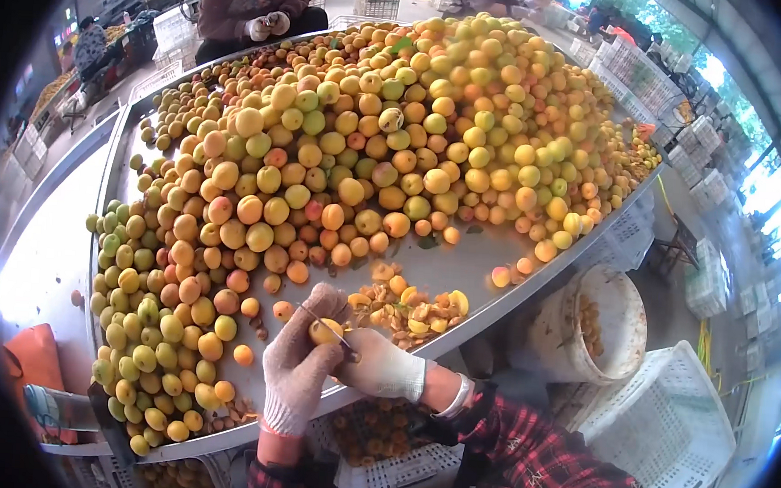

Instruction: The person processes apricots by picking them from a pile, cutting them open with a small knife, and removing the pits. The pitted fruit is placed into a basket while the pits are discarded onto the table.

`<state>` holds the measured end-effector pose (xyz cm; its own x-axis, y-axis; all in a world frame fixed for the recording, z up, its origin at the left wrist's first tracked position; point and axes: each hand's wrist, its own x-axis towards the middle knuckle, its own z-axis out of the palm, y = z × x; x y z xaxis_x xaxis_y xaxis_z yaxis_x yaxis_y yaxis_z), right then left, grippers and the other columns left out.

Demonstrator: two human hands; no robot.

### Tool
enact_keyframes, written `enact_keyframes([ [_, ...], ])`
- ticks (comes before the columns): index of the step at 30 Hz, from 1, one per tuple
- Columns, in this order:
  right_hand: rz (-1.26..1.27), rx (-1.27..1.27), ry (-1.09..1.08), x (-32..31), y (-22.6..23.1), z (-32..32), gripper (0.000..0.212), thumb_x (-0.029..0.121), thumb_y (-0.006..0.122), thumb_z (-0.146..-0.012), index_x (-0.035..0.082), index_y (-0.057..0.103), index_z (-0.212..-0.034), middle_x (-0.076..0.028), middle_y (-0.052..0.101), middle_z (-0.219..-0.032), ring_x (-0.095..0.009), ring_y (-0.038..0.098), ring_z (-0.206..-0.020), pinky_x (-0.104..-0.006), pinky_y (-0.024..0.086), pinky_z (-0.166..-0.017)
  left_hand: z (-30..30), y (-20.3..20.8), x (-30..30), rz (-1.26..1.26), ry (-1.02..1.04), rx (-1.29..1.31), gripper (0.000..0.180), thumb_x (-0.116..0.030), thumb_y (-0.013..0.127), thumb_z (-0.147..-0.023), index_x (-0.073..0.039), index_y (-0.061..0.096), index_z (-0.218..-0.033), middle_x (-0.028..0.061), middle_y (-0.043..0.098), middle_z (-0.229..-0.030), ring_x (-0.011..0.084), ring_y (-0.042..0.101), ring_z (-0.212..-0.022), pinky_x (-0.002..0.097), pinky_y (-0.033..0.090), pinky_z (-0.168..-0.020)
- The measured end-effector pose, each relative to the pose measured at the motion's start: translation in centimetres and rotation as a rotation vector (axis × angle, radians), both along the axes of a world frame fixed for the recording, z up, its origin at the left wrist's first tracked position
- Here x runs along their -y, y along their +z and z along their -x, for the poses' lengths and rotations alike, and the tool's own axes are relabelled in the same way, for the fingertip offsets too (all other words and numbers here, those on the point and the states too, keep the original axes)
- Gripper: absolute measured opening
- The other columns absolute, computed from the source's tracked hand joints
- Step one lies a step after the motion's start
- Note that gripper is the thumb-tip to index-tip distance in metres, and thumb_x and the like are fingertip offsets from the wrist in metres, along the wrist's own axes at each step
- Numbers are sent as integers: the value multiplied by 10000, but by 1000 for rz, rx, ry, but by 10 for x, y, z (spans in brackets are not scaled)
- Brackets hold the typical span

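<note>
Gloved and curled, my left hand (298, 362) grips a yellow-orange apricot (323, 332) over the near edge of the table. My right hand (387, 366), in a white glove, is closed on a thin metal blade, probably a small knife (313, 313), which lies across the apricot. Its handle is hidden in the fingers. Just beyond my hands sits a small pile of apricot halves and pits (413, 312). A great heap of whole apricots (324, 164), green to orange, covers most of the metal table (456, 264).
A white bucket (628, 328) and a white plastic crate (657, 421) stand to the right. Under the table edge is a crate holding cut fruit (379, 436). Across the table sits a person with gloved hands (268, 26). Stacked crates (638, 76) fill the far right.
</note>
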<state>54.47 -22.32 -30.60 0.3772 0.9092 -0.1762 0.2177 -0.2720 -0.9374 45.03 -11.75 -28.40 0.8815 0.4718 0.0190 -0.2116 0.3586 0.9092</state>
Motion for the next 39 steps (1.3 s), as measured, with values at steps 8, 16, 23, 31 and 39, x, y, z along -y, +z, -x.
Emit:
enact_keyframes([
  [8,-53,-78,-96,9,6,11,231,147,656,-863,-5,644,-1036,-166,693,-908,-241,666,-901,-364,507,-781,11,4,10,-134,12,-203,336,-59,553,-881,82,596,-1182,120,656,-1100,179,607,-1015,291,477,-914],
  [16,-223,-142,-15,27,-18,18,235,64,569,-855,37,604,-1086,-125,675,-993,-216,641,-955,-346,507,-838,23,-11,23,-550,-16,-151,404,21,616,-830,49,557,-1229,122,669,-1084,165,625,-1019,301,479,-927],
  [23,-170,-338,47,48,12,42,208,118,619,-828,17,592,-1008,-72,638,-872,-186,617,-803,-319,500,-699,48,1,36,-594,-44,-222,396,-16,666,-806,33,592,-1192,94,676,-1073,149,618,-1011,299,481,-922],
  [31,14,-634,158,75,35,49,212,142,650,-823,46,607,-1007,-4,562,-716,-82,533,-579,-226,401,-485,64,9,48,-561,-132,-100,250,-115,745,-774,-4,636,-970,55,627,-823,115,549,-759,298,482,-718],
  [39,-318,-604,-190,77,26,28,215,195,600,-952,24,615,-1081,-31,664,-894,-65,593,-842,-234,486,-771,49,8,46,-796,110,1,523,0,728,-749,5,557,-1242,154,605,-1262,246,582,-1181,343,465,-974],
])
